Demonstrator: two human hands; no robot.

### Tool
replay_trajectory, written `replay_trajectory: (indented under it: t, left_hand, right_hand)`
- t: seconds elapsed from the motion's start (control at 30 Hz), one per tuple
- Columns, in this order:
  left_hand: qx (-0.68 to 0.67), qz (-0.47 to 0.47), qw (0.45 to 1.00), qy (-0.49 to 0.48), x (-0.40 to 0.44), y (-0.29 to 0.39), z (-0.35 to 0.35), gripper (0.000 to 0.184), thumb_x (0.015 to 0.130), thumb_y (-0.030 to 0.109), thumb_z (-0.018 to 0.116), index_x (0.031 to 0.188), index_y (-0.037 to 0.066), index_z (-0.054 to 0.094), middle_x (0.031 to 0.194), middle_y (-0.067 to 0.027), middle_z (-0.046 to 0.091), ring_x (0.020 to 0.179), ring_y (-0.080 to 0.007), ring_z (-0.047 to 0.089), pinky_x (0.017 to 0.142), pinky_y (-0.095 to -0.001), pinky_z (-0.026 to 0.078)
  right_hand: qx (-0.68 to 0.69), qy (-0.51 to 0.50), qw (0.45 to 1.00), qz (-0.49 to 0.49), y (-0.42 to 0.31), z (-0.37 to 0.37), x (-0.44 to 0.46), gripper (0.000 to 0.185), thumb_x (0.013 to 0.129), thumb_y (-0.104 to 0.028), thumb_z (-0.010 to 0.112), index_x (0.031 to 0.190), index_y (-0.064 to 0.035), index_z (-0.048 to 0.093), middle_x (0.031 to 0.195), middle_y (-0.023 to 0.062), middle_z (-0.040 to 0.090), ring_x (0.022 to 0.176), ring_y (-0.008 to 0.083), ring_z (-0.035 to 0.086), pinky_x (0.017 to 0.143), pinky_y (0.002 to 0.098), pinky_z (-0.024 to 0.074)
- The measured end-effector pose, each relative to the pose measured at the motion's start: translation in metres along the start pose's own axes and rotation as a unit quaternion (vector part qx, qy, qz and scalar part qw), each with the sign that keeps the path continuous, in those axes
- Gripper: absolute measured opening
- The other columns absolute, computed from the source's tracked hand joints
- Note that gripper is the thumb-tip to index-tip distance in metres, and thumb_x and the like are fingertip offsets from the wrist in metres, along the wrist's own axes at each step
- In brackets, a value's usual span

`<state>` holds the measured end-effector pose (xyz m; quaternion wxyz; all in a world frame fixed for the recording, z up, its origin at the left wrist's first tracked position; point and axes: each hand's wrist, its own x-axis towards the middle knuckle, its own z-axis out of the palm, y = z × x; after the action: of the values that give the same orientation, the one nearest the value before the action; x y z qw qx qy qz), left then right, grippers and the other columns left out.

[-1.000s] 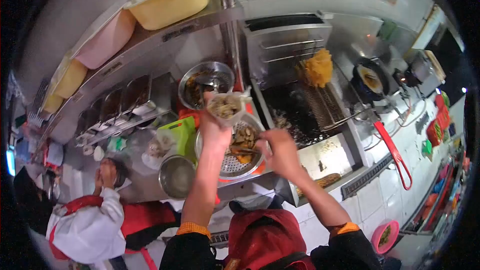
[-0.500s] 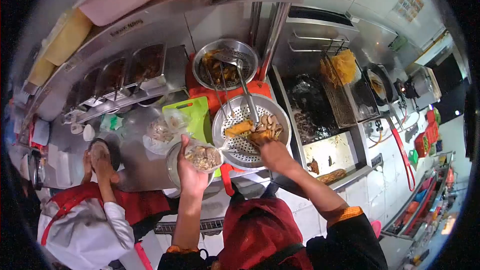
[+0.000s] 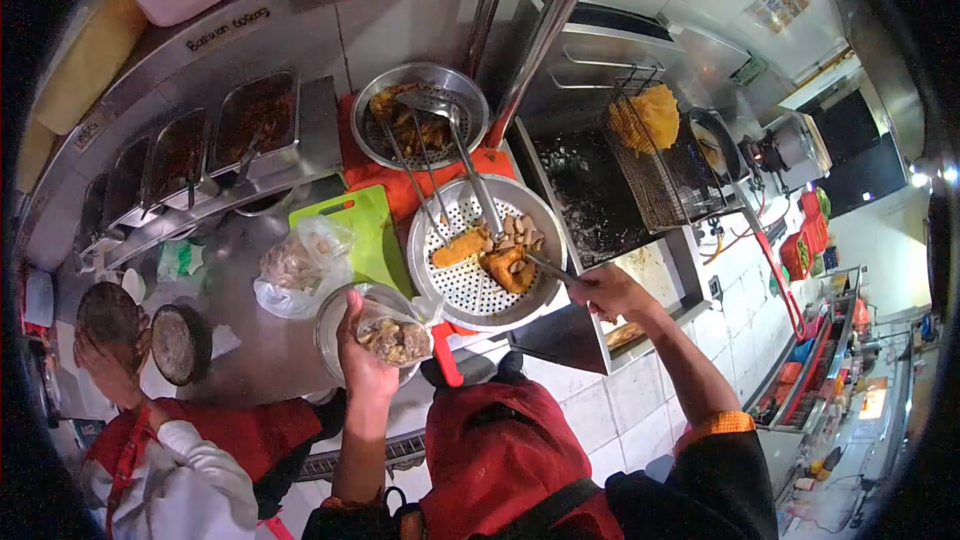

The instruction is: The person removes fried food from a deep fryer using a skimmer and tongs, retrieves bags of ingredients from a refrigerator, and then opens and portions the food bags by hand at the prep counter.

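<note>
My left hand (image 3: 368,365) holds a clear plastic bag (image 3: 395,340) of brownish food pieces over the edge of a metal bowl (image 3: 330,332). My right hand (image 3: 610,292) is closed round the handle of a metal utensil (image 3: 550,268). Its tip is at the fried pieces (image 3: 508,270) in a perforated steel basin (image 3: 460,302). A long orange-brown fried piece (image 3: 458,249) lies beside them. A ladle (image 3: 480,190) and thin metal rods lean from a second perforated basin (image 3: 400,155) into this one.
A green cutting board (image 3: 375,230) and another filled bag (image 3: 300,265) lie to the left. A co-worker's hand (image 3: 112,375) is near a round stone mortar (image 3: 180,345). At right are a fryer with dark oil (image 3: 590,190), a wire basket (image 3: 655,185) and a red-handled tool (image 3: 778,280).
My left hand with the bag has moved away from the basin, down and left. My right hand has drawn back from the food, showing the utensil. The co-worker's hand has left the mortar.
</note>
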<state>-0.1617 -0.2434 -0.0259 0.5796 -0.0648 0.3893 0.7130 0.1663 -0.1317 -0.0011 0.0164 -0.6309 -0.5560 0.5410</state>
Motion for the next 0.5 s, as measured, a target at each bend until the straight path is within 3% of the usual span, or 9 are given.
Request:
replay_trajectory:
  t: [0.13,0.2,0.37,0.5]
  left_hand:
    - [-0.007,-0.012,1.000,0.007,-0.004,0.002,-0.002,0.022,0.085,0.034,0.059,0.087,0.013,0.056,0.081,0.0023,0.054,0.077,-0.0128,0.055,0.073,-0.0313,0.046]
    - [-0.011,-0.012,1.000,0.007,-0.002,0.001,-0.010,0.022,0.085,0.034,0.059,0.086,0.013,0.056,0.080,0.0023,0.054,0.077,-0.0127,0.055,0.072,-0.0312,0.046]
    - [0.000,-0.028,0.999,0.018,-0.005,0.001,0.001,0.021,0.085,0.034,0.059,0.083,0.013,0.055,0.077,0.0032,0.053,0.075,-0.0116,0.054,0.070,-0.0308,0.045]
    - [-0.001,-0.024,1.000,-0.003,-0.004,0.002,-0.004,0.021,0.086,0.034,0.058,0.080,0.014,0.054,0.070,0.0035,0.050,0.068,-0.0114,0.054,0.065,-0.0297,0.046]
  right_hand:
    - [-0.002,-0.037,0.998,-0.041,-0.009,0.001,-0.009,0.024,0.082,-0.021,0.062,0.076,0.0017,0.065,0.056,0.0018,0.055,0.045,0.0056,0.046,0.040,0.0204,0.0343]
    - [0.098,0.010,0.995,-0.028,-0.004,0.007,-0.014,0.024,0.082,-0.023,0.062,0.076,0.0002,0.066,0.057,0.0001,0.055,0.047,0.0049,0.044,0.041,0.0203,0.0310]
    - [0.020,-0.002,0.999,-0.034,-0.002,0.010,-0.010,0.021,0.082,-0.021,0.062,0.081,-0.0003,0.066,0.060,-0.0010,0.055,0.050,0.0043,0.044,0.043,0.0194,0.0308]
    - [0.112,-0.018,0.991,-0.072,-0.002,0.008,-0.014,0.025,0.082,-0.017,0.062,0.097,0.0028,0.062,0.074,0.0037,0.063,0.060,0.0058,0.052,0.050,0.0179,0.0372]
